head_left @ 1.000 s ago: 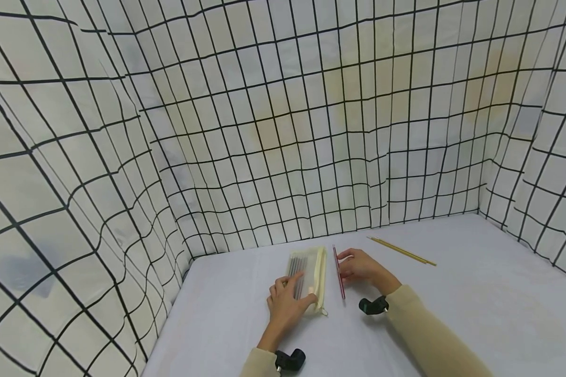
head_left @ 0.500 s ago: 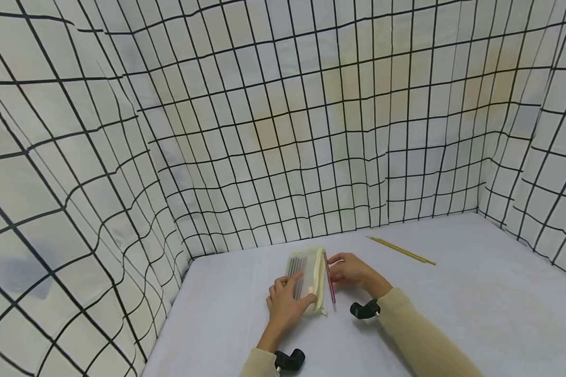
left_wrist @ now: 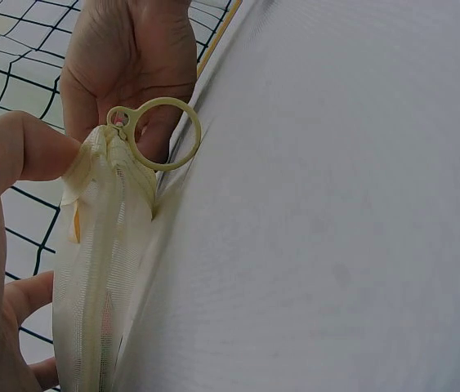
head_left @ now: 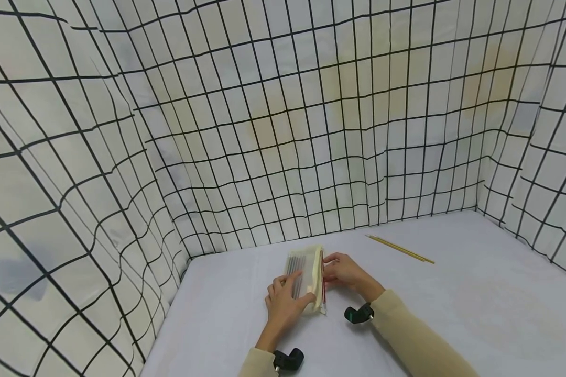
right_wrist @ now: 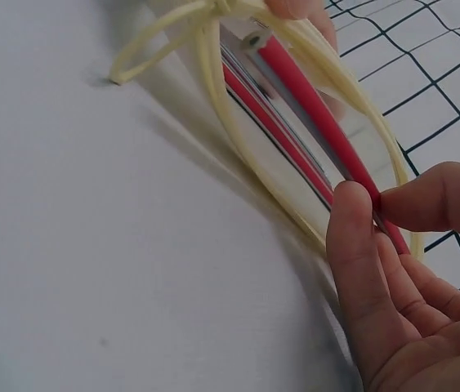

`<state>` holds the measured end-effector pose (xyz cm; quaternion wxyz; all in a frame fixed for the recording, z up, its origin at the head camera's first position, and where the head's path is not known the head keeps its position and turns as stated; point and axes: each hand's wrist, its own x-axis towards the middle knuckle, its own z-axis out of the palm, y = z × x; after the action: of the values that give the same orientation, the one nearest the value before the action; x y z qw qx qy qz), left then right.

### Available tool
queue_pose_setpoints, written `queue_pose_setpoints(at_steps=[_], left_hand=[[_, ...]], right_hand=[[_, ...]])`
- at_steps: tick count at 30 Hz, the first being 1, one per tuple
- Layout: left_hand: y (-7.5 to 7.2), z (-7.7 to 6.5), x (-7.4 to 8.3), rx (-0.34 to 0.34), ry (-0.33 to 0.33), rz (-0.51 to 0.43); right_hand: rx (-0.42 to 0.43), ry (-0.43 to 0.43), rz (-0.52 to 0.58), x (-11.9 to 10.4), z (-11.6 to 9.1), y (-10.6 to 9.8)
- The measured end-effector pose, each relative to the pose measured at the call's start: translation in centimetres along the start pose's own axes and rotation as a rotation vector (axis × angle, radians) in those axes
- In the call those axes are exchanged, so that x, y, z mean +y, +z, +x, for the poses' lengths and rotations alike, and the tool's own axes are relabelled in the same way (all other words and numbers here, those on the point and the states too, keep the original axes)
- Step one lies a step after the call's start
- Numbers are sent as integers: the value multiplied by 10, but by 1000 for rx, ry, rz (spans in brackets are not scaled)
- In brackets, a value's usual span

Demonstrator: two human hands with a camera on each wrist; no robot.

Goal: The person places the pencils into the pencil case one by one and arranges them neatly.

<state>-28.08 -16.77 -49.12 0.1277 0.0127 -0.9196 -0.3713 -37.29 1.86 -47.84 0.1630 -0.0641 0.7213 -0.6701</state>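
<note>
A pale yellow mesh zip pencil case (head_left: 312,269) lies on the white table, several grey pencils showing through its side. My left hand (head_left: 283,301) holds it, thumb near the zip edge and fingers across the top. In the right wrist view the zip mouth gapes, and a red-and-grey striped pencil (right_wrist: 311,106) lies lengthwise in the opening. My right hand (right_wrist: 413,286) pinches that pencil between thumb and forefinger. Another red-striped pencil (right_wrist: 274,122) is visible deeper inside. A ring-shaped zip pull (left_wrist: 168,135) hangs at the case's near end in the left wrist view.
Two gold pencils (head_left: 401,248) lie side by side on the table (head_left: 453,314), behind and right of my right hand. A white cloth wall with a black grid (head_left: 283,157) rises along the table's back and sides.
My right hand has moved left with the red pencil, from beside the pencil case to its open zip mouth. The left hand has stayed on the case.
</note>
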Motion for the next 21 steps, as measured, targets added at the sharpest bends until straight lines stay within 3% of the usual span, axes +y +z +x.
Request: queue_pose_setpoints(at_steps=[11, 21], left_hand=[[0, 0, -1, 8, -1, 3], [0, 0, -1, 19, 17, -14]], right_hand=[[46, -20, 53, 3, 2, 14], [45, -27, 28, 4, -1, 18]])
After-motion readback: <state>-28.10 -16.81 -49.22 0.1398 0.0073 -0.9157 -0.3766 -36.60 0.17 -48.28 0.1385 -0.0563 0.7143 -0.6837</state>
